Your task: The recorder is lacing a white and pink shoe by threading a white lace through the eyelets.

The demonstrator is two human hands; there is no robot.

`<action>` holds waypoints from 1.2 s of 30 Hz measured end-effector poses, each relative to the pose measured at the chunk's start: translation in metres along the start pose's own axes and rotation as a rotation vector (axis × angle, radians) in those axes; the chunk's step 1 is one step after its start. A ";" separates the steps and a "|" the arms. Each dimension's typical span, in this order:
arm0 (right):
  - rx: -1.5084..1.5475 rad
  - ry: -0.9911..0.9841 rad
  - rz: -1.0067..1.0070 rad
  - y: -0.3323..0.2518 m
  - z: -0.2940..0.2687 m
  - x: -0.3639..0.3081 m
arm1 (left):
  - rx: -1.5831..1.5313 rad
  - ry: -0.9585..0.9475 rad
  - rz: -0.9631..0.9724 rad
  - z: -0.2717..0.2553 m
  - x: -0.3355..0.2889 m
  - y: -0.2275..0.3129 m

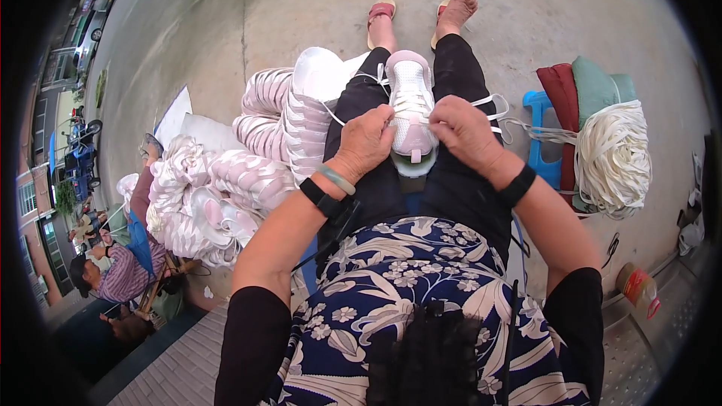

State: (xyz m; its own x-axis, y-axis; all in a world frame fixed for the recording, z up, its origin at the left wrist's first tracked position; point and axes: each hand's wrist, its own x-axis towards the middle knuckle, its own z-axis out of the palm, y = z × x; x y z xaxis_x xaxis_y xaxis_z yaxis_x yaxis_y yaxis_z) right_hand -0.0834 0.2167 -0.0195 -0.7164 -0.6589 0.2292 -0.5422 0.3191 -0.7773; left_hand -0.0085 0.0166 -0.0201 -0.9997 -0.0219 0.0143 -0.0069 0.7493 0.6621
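Hands (pixel 417 135) on sneaker (pixel 411 109), lace bundle (pixel 613 158) right

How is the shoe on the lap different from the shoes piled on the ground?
The shoe on the lap lies alone, gripped by the left hand and right hand, with white lace threaded through it. The piled shoes lie heaped together, untouched. Both are pink and white.
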 end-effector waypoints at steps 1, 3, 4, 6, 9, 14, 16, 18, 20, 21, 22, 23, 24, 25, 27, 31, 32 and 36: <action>-0.130 -0.013 -0.078 0.002 0.007 0.000 | 0.028 -0.010 0.016 -0.001 0.000 0.002; -0.168 -0.010 -0.117 0.004 0.016 0.000 | 0.056 -0.016 0.030 0.000 -0.001 0.002; -0.204 -0.009 -0.154 0.004 0.019 0.000 | 0.067 -0.009 0.067 0.000 -0.001 0.001; -0.202 -0.039 -0.116 0.007 0.022 0.000 | 0.078 -0.002 0.103 0.001 -0.001 -0.001; -0.359 0.004 -0.146 0.014 0.020 0.003 | 0.120 -0.043 0.090 0.002 -0.001 -0.001; -0.144 -0.020 -0.067 0.023 0.020 0.000 | 0.144 -0.050 0.082 0.003 0.000 0.000; -0.130 -0.030 -0.072 0.020 0.020 0.002 | 0.148 -0.045 0.084 0.003 0.000 0.000; -0.119 -0.037 -0.077 0.019 0.021 0.002 | 0.151 -0.040 0.091 0.003 -0.001 -0.001; -0.202 -0.044 -0.108 0.019 0.023 0.002 | 0.159 -0.044 0.098 0.004 -0.001 -0.002; -0.200 -0.044 -0.107 0.019 0.024 0.002 | 0.159 -0.046 0.097 0.004 0.000 -0.001; -0.196 -0.032 -0.098 0.019 0.026 0.003 | 0.162 -0.054 0.093 0.004 0.000 -0.001; -0.191 -0.020 -0.089 0.019 0.027 0.003 | 0.164 -0.063 0.090 0.004 0.000 -0.001; -0.191 -0.019 -0.088 0.019 0.028 0.002 | 0.164 -0.064 0.091 0.004 0.000 -0.001; -0.177 -0.015 -0.067 0.019 0.030 0.002 | 0.152 -0.051 0.094 0.004 -0.001 -0.001; -0.160 -0.012 -0.045 0.020 0.031 0.001 | 0.141 -0.040 0.096 0.005 -0.002 -0.002; -0.108 -0.042 0.003 0.023 0.031 0.003 | 0.141 -0.043 0.109 0.005 -0.001 -0.003; -0.089 -0.064 0.013 0.023 0.030 0.003 | 0.150 -0.043 0.109 0.005 -0.001 -0.003; -0.068 -0.080 0.020 0.026 0.030 0.005 | 0.148 -0.049 0.107 0.005 -0.001 -0.004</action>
State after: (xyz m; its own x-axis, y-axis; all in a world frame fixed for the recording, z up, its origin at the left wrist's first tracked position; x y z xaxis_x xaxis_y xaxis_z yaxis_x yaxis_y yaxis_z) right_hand -0.0880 0.2012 -0.0558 -0.6915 -0.7034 0.1642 -0.5586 0.3766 -0.7390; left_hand -0.0071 0.0169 -0.0268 -0.9949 0.0924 0.0401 0.0994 0.8351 0.5410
